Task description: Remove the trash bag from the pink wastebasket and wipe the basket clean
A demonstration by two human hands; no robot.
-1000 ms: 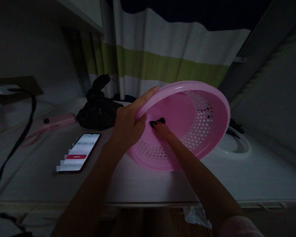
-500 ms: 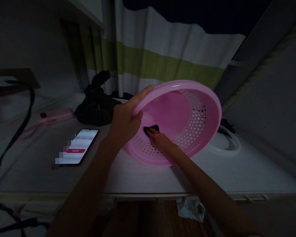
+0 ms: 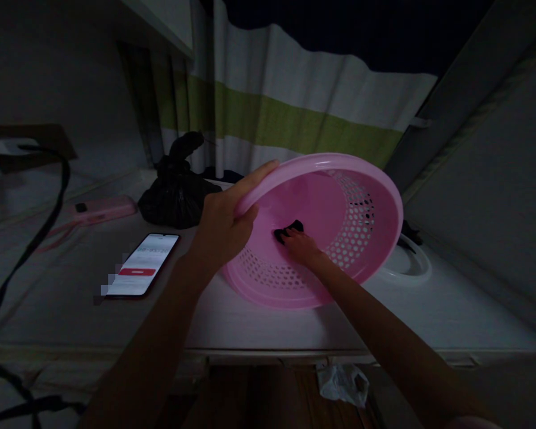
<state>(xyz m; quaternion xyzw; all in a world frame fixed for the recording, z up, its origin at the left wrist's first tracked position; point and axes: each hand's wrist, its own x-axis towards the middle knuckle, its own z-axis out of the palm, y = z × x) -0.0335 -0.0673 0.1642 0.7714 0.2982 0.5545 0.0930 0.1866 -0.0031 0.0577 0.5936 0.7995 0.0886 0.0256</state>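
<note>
A pink plastic basket [image 3: 375, 250] with perforated sides is tilted on the white tabletop, its opening facing me. My left hand [image 3: 227, 220] grips the rim on the left side, thumb inside and fingers over the outside. Inside the basket, my right hand [image 3: 301, 245] presses a small black cloth [image 3: 290, 229] against the inner surface near the bottom. The fingers of that hand lie over the cloth and partly hide it.
Left of the basket lie a lit phone [image 3: 140, 265], a pink phone-like object [image 3: 105, 208] and a tied black plastic bag [image 3: 176, 193]. A white ring-shaped item [image 3: 422, 268] lies to the right. A black cable [image 3: 24, 256] hangs at far left; a striped curtain [image 3: 290, 125] covers the back.
My right hand has moved the black cloth a little to the right along the basket's inside. My left hand keeps its hold on the rim.
</note>
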